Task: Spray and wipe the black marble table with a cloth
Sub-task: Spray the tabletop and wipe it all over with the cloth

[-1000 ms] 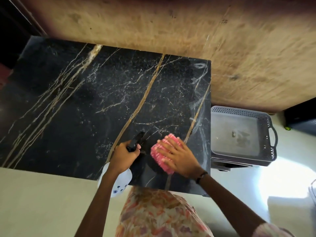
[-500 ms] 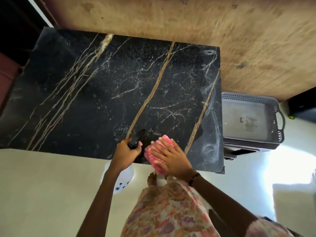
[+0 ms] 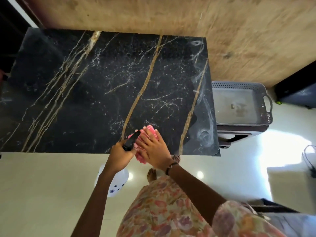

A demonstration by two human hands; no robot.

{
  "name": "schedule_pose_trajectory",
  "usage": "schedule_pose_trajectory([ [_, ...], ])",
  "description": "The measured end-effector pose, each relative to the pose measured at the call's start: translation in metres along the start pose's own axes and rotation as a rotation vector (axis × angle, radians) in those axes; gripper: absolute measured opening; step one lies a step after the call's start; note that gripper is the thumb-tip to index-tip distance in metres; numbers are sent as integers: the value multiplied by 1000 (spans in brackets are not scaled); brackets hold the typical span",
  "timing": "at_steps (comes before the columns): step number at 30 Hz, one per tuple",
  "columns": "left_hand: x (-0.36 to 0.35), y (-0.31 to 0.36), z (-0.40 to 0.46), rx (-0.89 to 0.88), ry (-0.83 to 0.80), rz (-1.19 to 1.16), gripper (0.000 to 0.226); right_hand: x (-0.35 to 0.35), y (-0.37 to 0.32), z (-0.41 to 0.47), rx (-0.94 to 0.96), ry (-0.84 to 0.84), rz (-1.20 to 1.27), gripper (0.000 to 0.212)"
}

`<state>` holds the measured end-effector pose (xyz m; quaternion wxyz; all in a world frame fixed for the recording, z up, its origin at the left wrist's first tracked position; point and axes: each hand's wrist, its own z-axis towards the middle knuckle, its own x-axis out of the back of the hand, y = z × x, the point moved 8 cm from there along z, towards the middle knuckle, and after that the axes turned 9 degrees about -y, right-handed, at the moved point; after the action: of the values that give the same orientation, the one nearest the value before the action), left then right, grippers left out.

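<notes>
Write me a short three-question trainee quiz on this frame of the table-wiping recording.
1. True or false: the right hand presses flat on the pink cloth.
2. What does the left hand grip? A) a sponge B) the spray bottle C) a brush
3. Fill in: the grey basket stands to the ____ of the black marble table in the picture.

Key: 1 true; 2 B; 3 right.
</notes>
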<state>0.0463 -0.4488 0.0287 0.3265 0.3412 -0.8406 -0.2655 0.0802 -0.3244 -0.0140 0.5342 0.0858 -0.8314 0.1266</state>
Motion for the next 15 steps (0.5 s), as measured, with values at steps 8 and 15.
schedule_pose_trajectory([
  [8, -14, 25, 6, -59, -49, -13, 8, -5, 164, -84, -346, 30, 95, 56],
  [15, -37, 43, 10, -57, -59, 6, 6, 12, 176, -29, -484, 109, 235, 57],
])
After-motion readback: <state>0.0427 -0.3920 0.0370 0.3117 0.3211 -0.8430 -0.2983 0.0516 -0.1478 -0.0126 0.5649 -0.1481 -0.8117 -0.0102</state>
